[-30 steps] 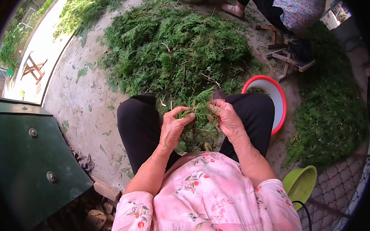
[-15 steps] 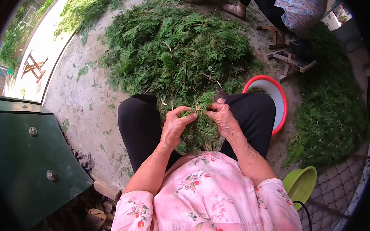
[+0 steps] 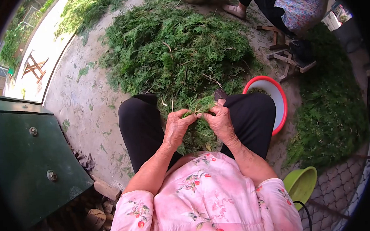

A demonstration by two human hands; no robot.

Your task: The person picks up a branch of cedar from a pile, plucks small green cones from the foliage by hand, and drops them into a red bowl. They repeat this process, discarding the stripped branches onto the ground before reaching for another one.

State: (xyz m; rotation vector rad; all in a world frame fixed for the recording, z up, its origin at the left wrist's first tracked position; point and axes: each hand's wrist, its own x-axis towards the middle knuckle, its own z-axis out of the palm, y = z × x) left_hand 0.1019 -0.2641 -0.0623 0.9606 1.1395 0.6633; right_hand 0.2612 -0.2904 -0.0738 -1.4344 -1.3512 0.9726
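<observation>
The left hand and right hand each pinch one green sprig, fingertips nearly meeting, seemingly to steady its short stem.

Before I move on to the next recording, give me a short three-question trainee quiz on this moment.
1. True or false: the left hand and the right hand both pinch the same green sprig.
2. The red-rimmed basin stands on the person's: A) left side, B) right side, C) lap.
3. What colour is the bowl near the right elbow?
Key: 1 true; 2 B; 3 lime green.
</observation>
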